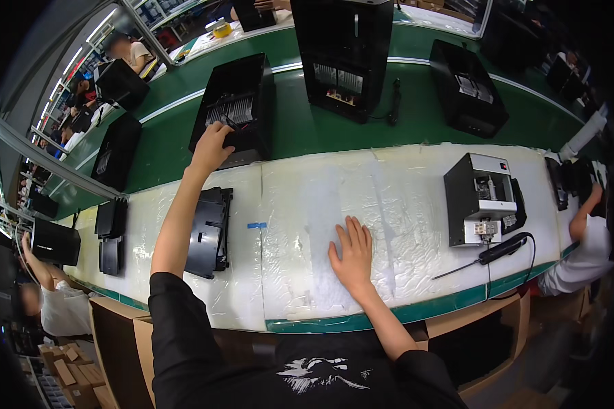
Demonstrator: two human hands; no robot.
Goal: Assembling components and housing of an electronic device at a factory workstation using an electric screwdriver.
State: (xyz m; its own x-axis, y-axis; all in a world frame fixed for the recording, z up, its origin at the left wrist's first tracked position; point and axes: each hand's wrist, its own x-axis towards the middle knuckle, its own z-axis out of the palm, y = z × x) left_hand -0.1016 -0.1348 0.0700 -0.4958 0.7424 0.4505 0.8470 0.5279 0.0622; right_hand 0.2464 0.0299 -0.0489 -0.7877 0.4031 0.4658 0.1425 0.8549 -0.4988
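Note:
My left hand reaches forward over an open black case on the green conveyor. Its bent fingers grip the near part of the case, where metal fins and a few thin wires show inside; the fingertips are partly hidden. My right hand lies palm down on the film-covered white worktop, fingers spread, holding nothing. Below my left forearm rests a black plastic panel. Over to the right stand a grey-and-black screw feeder and a black electric screwdriver with a long thin bit.
A tall black case stands upright on the conveyor, its power cord beside it. Another open case lies farther right. Black trays sit at left. Cardboard boxes stand below the front edge. Co-workers sit on both sides.

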